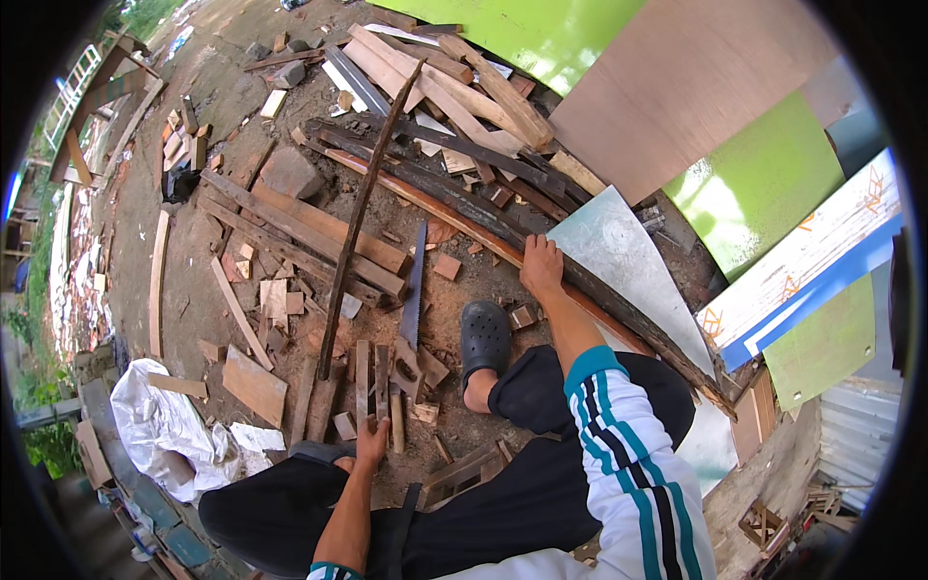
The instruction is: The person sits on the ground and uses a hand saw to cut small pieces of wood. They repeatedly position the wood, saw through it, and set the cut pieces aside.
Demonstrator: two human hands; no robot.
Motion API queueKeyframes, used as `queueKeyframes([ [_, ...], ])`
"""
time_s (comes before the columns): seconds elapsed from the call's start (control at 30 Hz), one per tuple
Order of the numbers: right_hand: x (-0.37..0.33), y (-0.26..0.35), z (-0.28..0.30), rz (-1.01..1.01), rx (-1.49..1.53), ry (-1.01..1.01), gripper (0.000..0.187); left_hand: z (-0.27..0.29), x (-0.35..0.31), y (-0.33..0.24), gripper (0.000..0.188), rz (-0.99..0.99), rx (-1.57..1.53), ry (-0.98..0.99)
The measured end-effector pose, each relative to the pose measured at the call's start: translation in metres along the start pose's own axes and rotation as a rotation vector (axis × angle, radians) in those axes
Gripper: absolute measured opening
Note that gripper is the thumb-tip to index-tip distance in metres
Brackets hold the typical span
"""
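Note:
My right hand (pixel 541 265) is wrapped over the upper edge of a long dark weathered timber (pixel 619 307), which runs diagonally from the far middle to the near right. My left hand (pixel 371 442) is closed around the near end of a short wooden strip (pixel 363 382) by my left foot. Right beside that strip stands another narrow wood piece (pixel 382 379). A handsaw (pixel 416 290) with a bluish blade lies between my hands, its wooden handle (pixel 407 362) toward me. A long thin dark stick (pixel 362 217) slants across the ground left of the saw.
Thick wooden beams (pixel 319 227) and a grey stone (pixel 292 173) lie at left. Scrap planks (pixel 454 82) are heaped at the far side. Green panels (pixel 764 179) and a plywood sheet (pixel 677 87) stand at right. A white sack (pixel 159 425) sits near left.

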State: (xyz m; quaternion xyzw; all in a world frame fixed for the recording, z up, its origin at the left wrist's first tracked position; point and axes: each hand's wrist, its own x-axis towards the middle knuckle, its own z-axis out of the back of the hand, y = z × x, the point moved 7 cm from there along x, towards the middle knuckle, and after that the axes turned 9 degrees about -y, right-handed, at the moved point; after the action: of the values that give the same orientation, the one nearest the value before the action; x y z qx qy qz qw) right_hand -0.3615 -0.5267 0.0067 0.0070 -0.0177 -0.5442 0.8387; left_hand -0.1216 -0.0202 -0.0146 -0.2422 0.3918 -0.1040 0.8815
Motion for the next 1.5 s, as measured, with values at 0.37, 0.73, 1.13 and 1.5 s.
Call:
queueKeyframes([
  [0.37, 0.034, -0.029, 0.009, 0.028, 0.145, 0.206, 0.060, -0.010, -0.003, 0.018, 0.080, 0.050, -0.028, 0.042],
  [0.73, 0.080, -0.108, -0.056, -0.469, 0.505, 0.184, 0.058, -0.021, 0.009, -0.007, 0.075, 0.028, -0.005, 0.037],
  [1.13, 0.086, -0.093, -0.024, 0.198, -0.190, 0.487, 0.062, -0.023, 0.017, 0.007, 0.078, 0.053, 0.010, 0.028],
  [1.5, 0.061, -0.148, 0.051, 0.435, -0.168, 0.029, 0.015, -0.013, 0.018, -0.005, 0.069, 0.046, -0.052, -0.035],
])
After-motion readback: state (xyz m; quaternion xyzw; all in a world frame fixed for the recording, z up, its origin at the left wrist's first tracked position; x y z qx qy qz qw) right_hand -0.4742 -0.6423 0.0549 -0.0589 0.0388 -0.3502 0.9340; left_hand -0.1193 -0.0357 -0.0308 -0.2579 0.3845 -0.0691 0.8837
